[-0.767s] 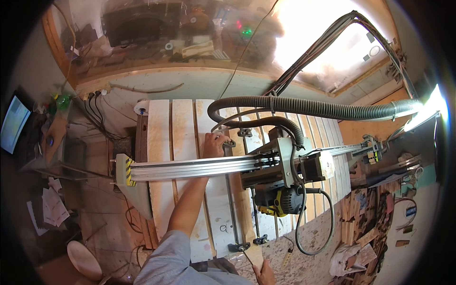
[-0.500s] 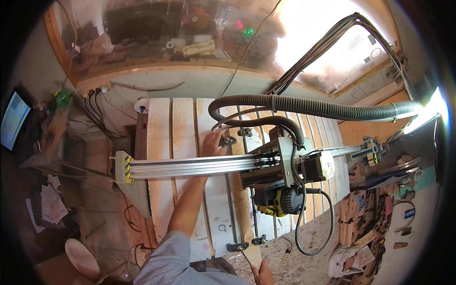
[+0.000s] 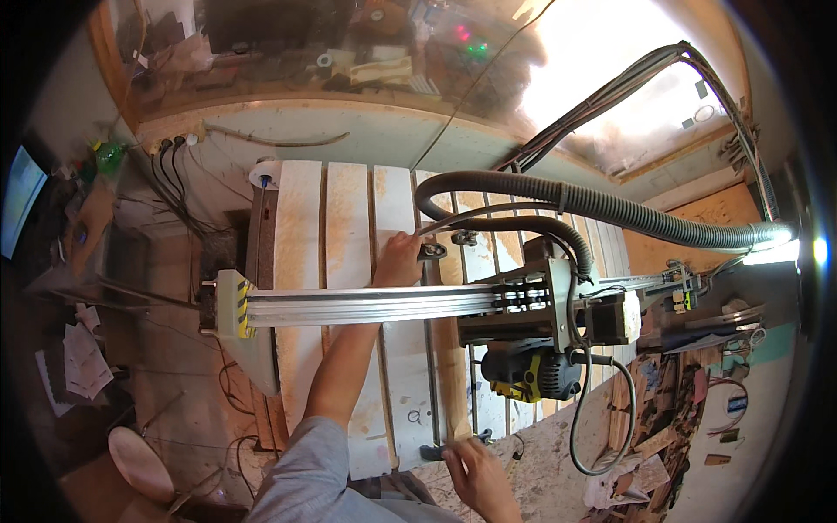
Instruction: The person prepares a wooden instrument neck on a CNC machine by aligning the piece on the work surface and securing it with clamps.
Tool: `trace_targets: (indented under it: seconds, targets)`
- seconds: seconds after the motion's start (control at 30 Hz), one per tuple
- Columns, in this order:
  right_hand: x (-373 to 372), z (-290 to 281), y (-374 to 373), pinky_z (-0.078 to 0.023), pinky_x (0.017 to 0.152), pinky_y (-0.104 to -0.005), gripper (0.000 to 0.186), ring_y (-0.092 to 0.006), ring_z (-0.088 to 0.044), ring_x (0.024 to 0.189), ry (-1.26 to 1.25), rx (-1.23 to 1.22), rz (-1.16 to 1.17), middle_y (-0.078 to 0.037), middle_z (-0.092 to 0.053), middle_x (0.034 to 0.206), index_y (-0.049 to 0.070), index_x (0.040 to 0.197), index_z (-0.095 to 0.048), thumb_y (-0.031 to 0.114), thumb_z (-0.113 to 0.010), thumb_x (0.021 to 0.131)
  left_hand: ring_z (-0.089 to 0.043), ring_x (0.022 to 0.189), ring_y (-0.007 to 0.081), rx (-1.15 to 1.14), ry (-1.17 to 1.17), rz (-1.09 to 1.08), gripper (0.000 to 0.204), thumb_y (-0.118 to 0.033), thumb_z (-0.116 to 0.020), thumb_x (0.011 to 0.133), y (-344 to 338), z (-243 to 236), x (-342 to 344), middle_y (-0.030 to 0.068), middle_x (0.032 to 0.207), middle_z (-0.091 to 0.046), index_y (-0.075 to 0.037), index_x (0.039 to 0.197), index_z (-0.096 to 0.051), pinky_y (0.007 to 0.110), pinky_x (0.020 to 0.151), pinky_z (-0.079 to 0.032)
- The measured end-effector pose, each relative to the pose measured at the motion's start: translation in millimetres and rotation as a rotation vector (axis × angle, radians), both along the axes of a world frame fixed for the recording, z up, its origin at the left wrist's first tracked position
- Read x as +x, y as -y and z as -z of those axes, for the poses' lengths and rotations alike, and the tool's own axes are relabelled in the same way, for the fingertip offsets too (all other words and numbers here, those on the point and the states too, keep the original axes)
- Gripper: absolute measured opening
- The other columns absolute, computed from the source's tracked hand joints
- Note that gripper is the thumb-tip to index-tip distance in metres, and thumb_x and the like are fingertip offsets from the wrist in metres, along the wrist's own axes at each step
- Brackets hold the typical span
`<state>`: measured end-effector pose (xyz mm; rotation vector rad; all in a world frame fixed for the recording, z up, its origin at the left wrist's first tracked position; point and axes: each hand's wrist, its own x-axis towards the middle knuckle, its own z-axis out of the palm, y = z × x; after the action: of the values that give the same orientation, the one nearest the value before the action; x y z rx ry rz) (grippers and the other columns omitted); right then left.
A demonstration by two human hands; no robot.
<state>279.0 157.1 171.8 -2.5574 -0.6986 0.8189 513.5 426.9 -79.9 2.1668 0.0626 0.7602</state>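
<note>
A narrow wooden board [image 3: 450, 375] lies lengthwise on the slotted white bed of a gantry router, partly hidden beneath the metal beam [image 3: 375, 307]. My left arm passes under that beam. Beyond it, my left hand [image 3: 400, 260] is closed beside a dark clamp [image 3: 431, 252] near the board's far end; what its fingers hold, if anything, is hidden. At the near edge, my right hand [image 3: 481, 478] grips the board's near end with thumb and fingers. Beside its thumb sits another dark clamp [image 3: 432, 453], and a third clamp [image 3: 485, 435] is just past the fingers.
The yellow-and-black router motor [image 3: 532, 373] hangs from its carriage to the board's right, with a looping cable [image 3: 629, 410]. A ribbed hose [image 3: 602, 207] arches over the bed's far side. Scrap wood [image 3: 645, 436] is piled at right. A round stool top [image 3: 141, 464] stands lower left.
My right hand has moved forward with the board's near end, bringing it closer to the near clamps. My left fingers, stretched out before, are now curled beside the far clamp. The view has shifted slightly.
</note>
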Motion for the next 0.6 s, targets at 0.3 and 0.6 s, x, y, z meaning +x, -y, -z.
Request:
trace_targets:
  seconds: [0.3,0.6]
  targets:
    - [120.0,177.9,-125.4,-0.041,0.106,-0.0500,0.048,-0.0481,-0.048,0.126,0.674,0.422,0.064,-0.033,-0.044,0.140,-0.005,0.145,-0.039,0.000,-0.049,0.098,-0.062,0.092,0.0395,-0.132,-0.048,0.000,0.036,0.004,-0.064,0.074,-1.5,-11.7,-0.8,0.0186,0.088,-0.063,-0.007,0.105,-0.050,0.049,0.083,-0.044]
    - [233.7,194.7,-162.6,-0.045,0.093,-0.0527,0.030,-0.0448,-0.056,0.107,0.920,0.523,0.359,-0.026,-0.054,0.119,-0.004,0.122,-0.057,0.009,-0.060,0.096,-0.060,0.090,0.0420,-0.251,-0.042,0.095,0.032,-0.006,-0.070,0.078,4.9,-26.4,-1.7,0.0210,0.089,-0.063,-0.004,0.103,-0.050,0.050,0.080,-0.046]
